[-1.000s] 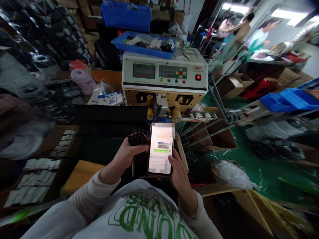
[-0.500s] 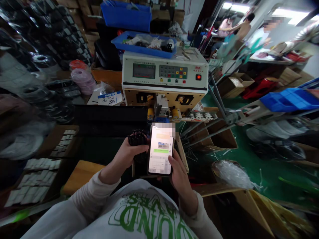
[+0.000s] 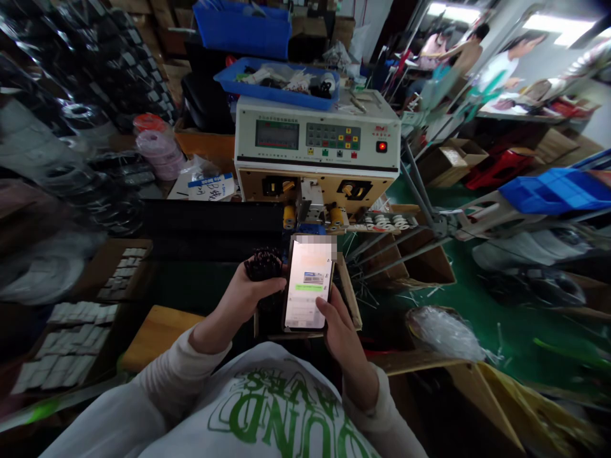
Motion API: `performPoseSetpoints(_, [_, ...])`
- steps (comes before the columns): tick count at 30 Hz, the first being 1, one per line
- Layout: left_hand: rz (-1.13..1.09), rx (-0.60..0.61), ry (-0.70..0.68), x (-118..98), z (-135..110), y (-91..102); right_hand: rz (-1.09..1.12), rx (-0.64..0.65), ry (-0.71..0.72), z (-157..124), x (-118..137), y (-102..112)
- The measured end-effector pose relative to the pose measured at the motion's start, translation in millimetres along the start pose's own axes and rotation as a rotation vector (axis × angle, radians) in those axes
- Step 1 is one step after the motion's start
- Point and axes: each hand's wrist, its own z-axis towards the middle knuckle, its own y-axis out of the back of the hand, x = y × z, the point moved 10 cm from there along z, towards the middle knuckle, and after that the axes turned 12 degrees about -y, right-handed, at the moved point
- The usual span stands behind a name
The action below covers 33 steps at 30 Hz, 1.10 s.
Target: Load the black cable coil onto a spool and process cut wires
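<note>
My left hand point(image 3: 241, 305) is closed around a bundle of black wires point(image 3: 261, 266), with its fingertips against the left edge of a smartphone point(image 3: 309, 284). The phone's screen is lit and shows a chat. My right hand point(image 3: 341, 346) holds the phone from below and to the right, its thumb lying at the lower right of the screen. Behind the hands stands a beige wire-processing machine point(image 3: 317, 149) with a digital display and keypad.
A blue tray of parts point(image 3: 277, 83) sits on the machine. Black wire coils point(image 3: 95, 184) fill the left side, and cardboard boxes point(image 3: 427, 267) with cut wires stand to the right on a green floor. Co-workers point(image 3: 506, 70) stand at benches at the far back right.
My right thumb has moved left and up onto the phone's screen. The phone has tilted slightly, and the view has shifted a little.
</note>
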Motion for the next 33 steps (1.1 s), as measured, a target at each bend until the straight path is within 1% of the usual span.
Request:
performPoseSetpoints(3, [-0.001, -0.009, 0.004, 1.1, -0.5, 1.3, -0.046, 0.005, 0.03, -0.4, 5.7, -1.7])
performPoseSetpoints(6, [0.0, -0.006, -0.007, -0.4, -0.1, 1.4, -0.044, 0.024, 0.041, -1.3, 8.2, -4.4])
performPoseSetpoints(9, [-0.01, -0.006, 0.01, 0.8, -0.4, 1.0, -0.032, 0.012, 0.055, -3.0, 10.4, -4.2])
performPoseSetpoints(12, [-0.022, -0.008, 0.034, 3.4, -0.8, 0.6, -0.029, 0.007, 0.058, -4.6, 10.6, -4.1])
performPoseSetpoints(20, [-0.021, 0.008, 0.028, 2.8, -1.1, -2.7, -0.023, 0.003, 0.059, -6.1, 9.1, -1.4])
performPoseSetpoints(33, [-0.042, 0.032, 0.058, 5.5, -1.9, -7.5, 0.003, -0.002, 0.055, -9.8, 9.7, -0.4])
